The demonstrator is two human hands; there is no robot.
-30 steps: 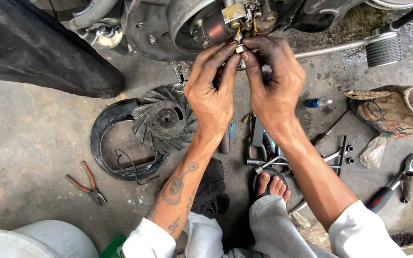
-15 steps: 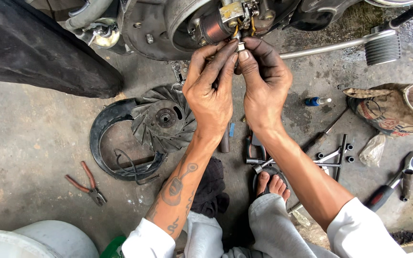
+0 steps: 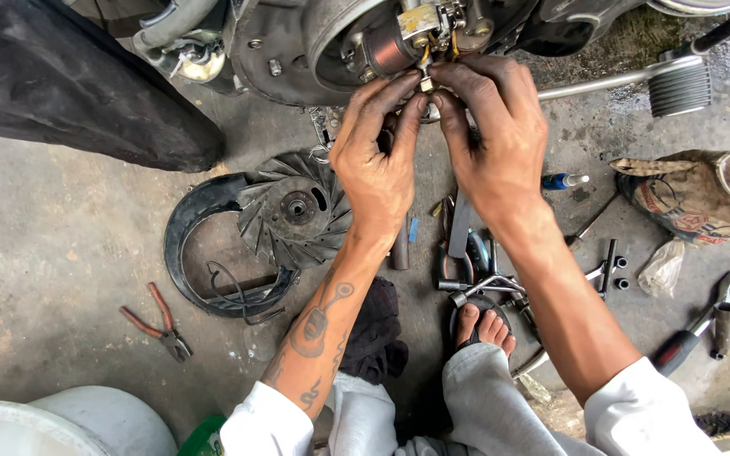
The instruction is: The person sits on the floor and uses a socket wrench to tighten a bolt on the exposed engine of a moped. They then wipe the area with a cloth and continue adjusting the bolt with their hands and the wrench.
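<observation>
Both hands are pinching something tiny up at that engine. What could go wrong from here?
The small part pinched between the left hand and right hand could slip; both look greasy, and it might get lost among the tools scattered below. The bare toes sit right beside those tools, so anything dropped could hit them. Fingers work close to the coil and metal edges, so a scrape seems possible.

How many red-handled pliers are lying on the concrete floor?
1. The red-handled pliers lie left of the black fan cover, well clear of both hands. More could be hidden in the tool pile under the forearms.
</observation>
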